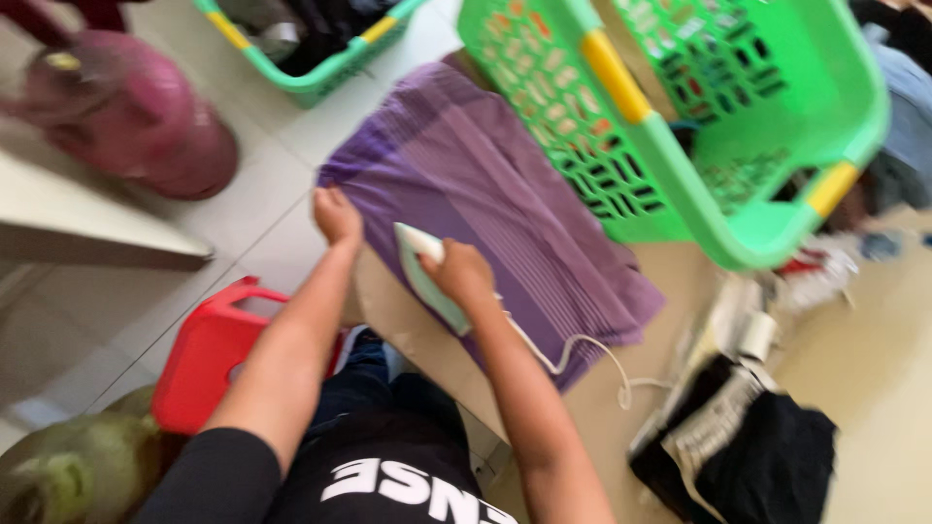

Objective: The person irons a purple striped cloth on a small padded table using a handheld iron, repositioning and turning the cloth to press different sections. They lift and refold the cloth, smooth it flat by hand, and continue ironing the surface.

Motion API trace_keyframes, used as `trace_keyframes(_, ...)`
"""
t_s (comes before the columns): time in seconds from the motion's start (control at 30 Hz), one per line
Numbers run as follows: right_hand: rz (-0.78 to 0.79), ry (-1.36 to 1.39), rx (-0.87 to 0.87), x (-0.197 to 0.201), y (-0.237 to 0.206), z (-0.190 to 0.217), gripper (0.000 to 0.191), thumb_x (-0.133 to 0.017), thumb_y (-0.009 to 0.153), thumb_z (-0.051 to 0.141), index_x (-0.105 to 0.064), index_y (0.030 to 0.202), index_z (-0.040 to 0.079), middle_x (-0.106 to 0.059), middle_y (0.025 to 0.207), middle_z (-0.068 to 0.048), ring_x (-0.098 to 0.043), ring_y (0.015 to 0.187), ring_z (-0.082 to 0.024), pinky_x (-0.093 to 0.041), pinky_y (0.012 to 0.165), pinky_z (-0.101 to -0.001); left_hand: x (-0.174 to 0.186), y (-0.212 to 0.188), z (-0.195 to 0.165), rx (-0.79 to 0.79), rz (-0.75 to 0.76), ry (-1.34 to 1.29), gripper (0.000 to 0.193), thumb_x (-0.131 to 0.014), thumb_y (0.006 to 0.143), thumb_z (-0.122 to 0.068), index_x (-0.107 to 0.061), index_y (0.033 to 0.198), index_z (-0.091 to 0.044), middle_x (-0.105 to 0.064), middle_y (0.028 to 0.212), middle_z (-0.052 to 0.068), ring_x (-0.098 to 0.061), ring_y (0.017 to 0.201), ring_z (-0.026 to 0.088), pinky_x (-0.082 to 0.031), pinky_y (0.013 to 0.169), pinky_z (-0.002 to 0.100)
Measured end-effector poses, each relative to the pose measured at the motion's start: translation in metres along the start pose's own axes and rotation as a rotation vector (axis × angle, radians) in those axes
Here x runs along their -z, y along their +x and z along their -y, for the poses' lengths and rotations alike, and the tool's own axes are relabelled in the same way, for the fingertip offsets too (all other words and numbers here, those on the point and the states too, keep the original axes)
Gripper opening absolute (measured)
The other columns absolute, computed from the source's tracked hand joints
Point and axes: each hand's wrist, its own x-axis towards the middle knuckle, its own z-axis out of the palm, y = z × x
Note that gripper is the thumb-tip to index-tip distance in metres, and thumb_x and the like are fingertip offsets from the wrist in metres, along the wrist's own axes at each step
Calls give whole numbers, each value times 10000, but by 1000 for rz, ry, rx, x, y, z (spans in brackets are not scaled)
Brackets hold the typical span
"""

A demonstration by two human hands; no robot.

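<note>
A pale mint-green and white electric iron (424,275) lies on the near edge of a purple striped cloth (495,194) spread over a beige board, its long axis running from near right to far left, with the narrow tip pointing far and left. The right hand (458,274) is clenched around its handle, and a white cord (573,349) trails off to the right. The left hand (336,214) presses the cloth's left edge, fingers curled onto the fabric. A large green plastic laundry basket (680,126) sits tilted at the far right.
</note>
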Motion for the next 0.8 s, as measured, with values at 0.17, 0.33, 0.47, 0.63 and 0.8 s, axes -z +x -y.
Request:
trace_keyframes(0.17,-201,51,-192,-2,-29,-19,524,-666,913,531,-664,1022,18,-732,927,-259,-710,880,-460,-564,777,-553,-2,-1,4,-77,-67,-52,285,-518,1077,-208,-618,998,47,-695,959,267,-651,883,460,-485,776,521)
trace_keyframes(0.33,-290,108,-364,4,-64,-72,513,-685,903,519,-673,996,15,-724,901,-269,-704,856,-471,-551,760,-572,4,3,1,16,-14,-6,322,-519,1095,-223,-590,974,67,-689,958,275,-644,891,471,-483,788,519)
trace_keyframes(0.47,-342,84,-416,7,-98,-107,510,-678,920,504,-665,992,-1,-719,873,-271,-704,831,-476,-556,742,-567,4,8,4,-58,-49,-45,293,-515,1079,-206,-615,1006,59,-700,975,278,-655,897,469,-486,782,519)
trace_keyframes(0.63,-354,93,-487,8,-110,-123,507,-688,908,493,-656,985,-8,-723,867,-265,-705,830,-472,-553,731,-568,2,15,5,-120,-66,-43,267,-522,1068,-174,-632,1033,66,-701,988,287,-656,922,477,-483,794,531)
trace_keyframes(0.8,-365,155,-522,7,-116,-133,473,-701,895,461,-651,1005,4,-724,922,-263,-699,868,-481,-546,745,-574,3,16,-3,-112,-71,-23,266,-523,1064,-172,-635,1025,66,-707,979,285,-660,918,478,-481,787,533)
